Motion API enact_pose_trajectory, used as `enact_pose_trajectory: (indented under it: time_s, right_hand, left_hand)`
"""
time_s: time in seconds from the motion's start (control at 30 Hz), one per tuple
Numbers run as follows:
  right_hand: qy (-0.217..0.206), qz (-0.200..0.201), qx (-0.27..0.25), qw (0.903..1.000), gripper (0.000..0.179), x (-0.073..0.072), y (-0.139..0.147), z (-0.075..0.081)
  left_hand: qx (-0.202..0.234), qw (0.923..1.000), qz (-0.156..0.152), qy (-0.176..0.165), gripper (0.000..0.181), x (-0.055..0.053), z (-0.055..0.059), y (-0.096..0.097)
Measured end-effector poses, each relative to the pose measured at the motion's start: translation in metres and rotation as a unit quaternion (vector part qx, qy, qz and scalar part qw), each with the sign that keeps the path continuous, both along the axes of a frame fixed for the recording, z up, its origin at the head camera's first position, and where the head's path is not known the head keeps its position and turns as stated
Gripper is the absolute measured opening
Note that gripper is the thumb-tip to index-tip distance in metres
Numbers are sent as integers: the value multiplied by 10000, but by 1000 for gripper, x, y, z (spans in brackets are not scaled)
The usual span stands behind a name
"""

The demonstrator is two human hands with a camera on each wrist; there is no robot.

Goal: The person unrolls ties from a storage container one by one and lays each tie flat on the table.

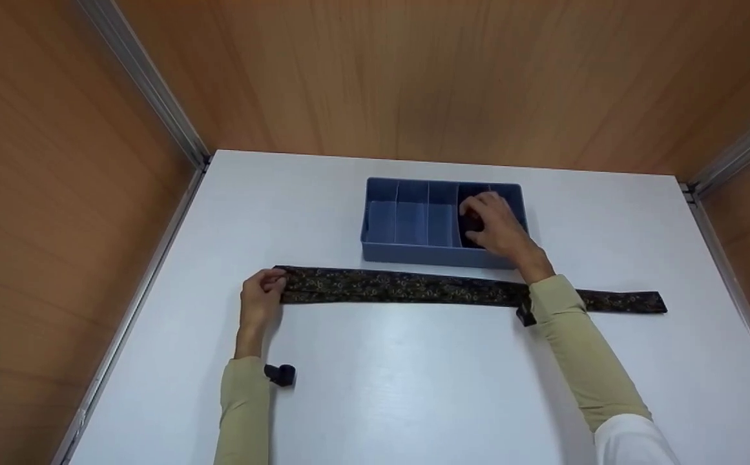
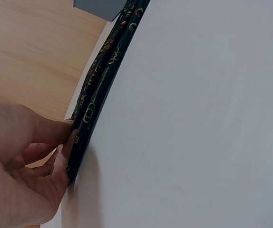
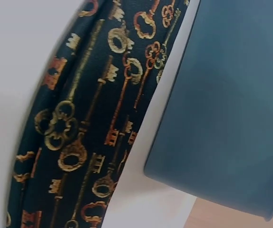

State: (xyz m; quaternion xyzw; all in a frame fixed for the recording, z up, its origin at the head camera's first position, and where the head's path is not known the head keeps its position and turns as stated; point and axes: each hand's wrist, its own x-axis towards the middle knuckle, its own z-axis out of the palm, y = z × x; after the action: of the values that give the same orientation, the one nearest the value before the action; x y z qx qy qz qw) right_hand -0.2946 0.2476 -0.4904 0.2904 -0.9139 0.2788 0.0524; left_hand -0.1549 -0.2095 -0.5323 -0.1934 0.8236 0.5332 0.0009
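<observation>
A long strip of dark cloth [image 1: 400, 287] printed with gold and copper keys lies folded lengthwise across the white table. My left hand [image 1: 261, 290] pinches its left end between thumb and fingers, and the left wrist view shows the cloth's edge in that pinch. Behind the strip stands a blue divided tray [image 1: 426, 254]. My right hand [image 1: 494, 223] reaches into its right part, fingers curled round a dark bundle [image 1: 473, 223] that they partly hide. In the right wrist view, the tray's side wall [image 3: 222, 114] stands next to the printed cloth [image 3: 79, 118]; the hand is almost wholly out of that view.
The tray's left compartments show bare blue floors [image 1: 411, 223]. Wooden panels [image 1: 413, 84] with metal edge rails enclose the table at the back and sides. The strip's narrower right end [image 1: 626, 301] runs on beyond my right forearm, which crosses over it.
</observation>
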Motion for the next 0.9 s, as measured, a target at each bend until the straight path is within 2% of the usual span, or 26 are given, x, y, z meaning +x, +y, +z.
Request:
enact_pose_trajectory:
  time_s: [0.23, 0.57, 0.9]
  right_hand:
    - [438, 0, -135, 9990, 40, 1, 0, -1]
    - [1158, 12, -426, 9924, 41, 4, -1, -4]
    - [1565, -198, -593, 9857, 40, 9, 1, -2]
  left_hand:
    - [-8, 10000, -54, 69, 23, -1, 2, -1]
    - [-22, 10000, -6, 14, 23, 1, 4, -1]
    - [6, 10000, -79, 36, 24, 2, 6, 0]
